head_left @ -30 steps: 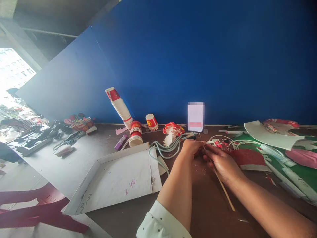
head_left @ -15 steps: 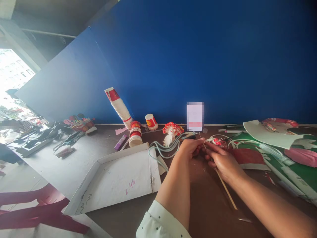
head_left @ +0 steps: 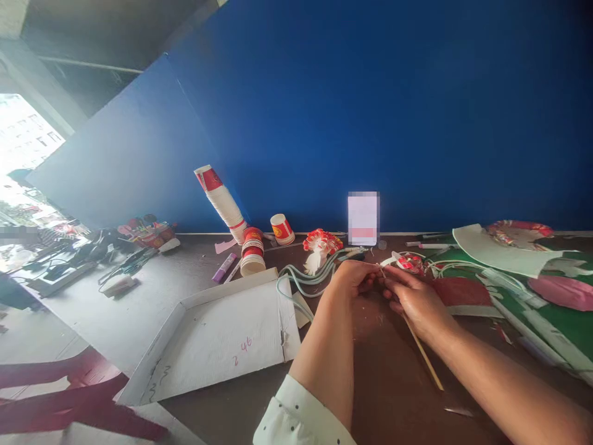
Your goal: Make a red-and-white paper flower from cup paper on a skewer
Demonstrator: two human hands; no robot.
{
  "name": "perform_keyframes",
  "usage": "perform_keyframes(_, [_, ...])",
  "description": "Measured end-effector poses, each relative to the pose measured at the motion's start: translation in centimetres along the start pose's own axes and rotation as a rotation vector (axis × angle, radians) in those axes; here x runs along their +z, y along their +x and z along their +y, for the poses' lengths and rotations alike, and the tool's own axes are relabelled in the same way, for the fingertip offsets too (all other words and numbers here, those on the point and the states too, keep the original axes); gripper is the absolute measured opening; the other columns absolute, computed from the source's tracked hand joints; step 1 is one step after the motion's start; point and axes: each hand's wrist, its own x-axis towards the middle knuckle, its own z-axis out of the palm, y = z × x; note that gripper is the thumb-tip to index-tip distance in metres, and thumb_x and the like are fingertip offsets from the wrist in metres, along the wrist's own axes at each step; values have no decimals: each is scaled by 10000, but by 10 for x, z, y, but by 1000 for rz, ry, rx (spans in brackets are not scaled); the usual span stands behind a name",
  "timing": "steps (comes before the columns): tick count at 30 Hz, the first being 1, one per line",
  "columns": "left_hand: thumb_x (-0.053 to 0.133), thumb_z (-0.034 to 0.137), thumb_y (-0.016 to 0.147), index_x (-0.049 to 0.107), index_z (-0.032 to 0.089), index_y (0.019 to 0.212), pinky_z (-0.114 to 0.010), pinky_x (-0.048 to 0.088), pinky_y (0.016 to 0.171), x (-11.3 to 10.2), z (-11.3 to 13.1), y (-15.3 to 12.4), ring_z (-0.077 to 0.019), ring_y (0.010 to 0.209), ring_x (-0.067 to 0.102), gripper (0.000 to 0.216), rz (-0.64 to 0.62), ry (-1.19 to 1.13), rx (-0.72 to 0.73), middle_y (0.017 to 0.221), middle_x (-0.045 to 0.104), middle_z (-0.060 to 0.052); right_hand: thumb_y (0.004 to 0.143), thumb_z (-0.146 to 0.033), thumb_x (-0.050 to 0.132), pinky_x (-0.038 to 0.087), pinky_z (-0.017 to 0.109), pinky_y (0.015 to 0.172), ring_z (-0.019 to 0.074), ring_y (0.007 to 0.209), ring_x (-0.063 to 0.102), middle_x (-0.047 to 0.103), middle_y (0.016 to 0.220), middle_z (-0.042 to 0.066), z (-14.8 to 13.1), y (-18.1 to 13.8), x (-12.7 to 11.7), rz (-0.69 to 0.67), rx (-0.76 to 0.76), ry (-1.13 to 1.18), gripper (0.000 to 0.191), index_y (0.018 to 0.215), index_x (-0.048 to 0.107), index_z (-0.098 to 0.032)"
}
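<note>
A thin wooden stick (head_left: 424,355) runs through the closed fingers of my right hand (head_left: 414,300), its lower end sticking out toward me. My left hand (head_left: 356,277) meets the right one at the stick's upper end. Its fingers are pinched together, and what lies between them is too small to make out. Just beyond my right hand lies a red-and-white crumpled piece (head_left: 410,262). To the left of my hands sit pale coiled cords (head_left: 301,281) and a red-and-white paper flower (head_left: 320,247).
A shallow white cardboard box (head_left: 217,334) lies at the left. Behind it lean stacked paper cups (head_left: 225,207), with another cup (head_left: 282,229) and a purple glue stick (head_left: 225,267) nearby. A green mat (head_left: 556,321) with paper scraps is at the right. A blue panel (head_left: 347,111) rises behind.
Both hands stay nearly in place at the stick's upper end, with only slight finger movement. The view has shifted very slightly.
</note>
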Motion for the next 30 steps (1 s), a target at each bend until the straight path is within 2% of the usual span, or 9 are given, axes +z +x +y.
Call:
perform_keyframes(5, [696,168,784,610,89,619,-127,351,426,1,-1,1,-16,423,435,201,9,31,-13,546,554,4,681,-279,690,381,198,417,119,568,564,693,807,38,7,7,-4,-3,-48,-45,475,1154,702,-242])
perform_keyframes(10, [611,122,818,590,96,590,-136,299,394,2,-2,3,-16,395,403,230,-7,60,22,537,541,7,694,-269,682,378,207,410,122,560,560,696,815,33,8,7,-5,-7,-62,-56,452,1145,706,-254])
perform_keyframes(18, [654,140,731,548,125,516,-188,219,365,7,-4,1,-48,352,362,240,104,173,92,433,449,26,706,-239,672,418,207,448,117,567,552,690,786,21,0,-2,0,12,-34,-104,457,1162,696,-242])
perform_keyframes(24, [662,165,725,560,119,542,-188,235,390,7,-8,5,-44,385,374,214,103,133,100,488,502,1,704,-268,664,415,218,446,132,572,564,673,736,14,4,2,-1,10,-74,-136,482,1184,684,-234])
perform_keyframes(30, [662,182,718,552,125,520,-199,232,395,7,-8,5,-51,375,362,233,123,197,98,453,456,14,726,-289,648,427,242,459,158,572,577,637,635,11,-2,-5,1,14,-62,-199,503,1224,672,-217])
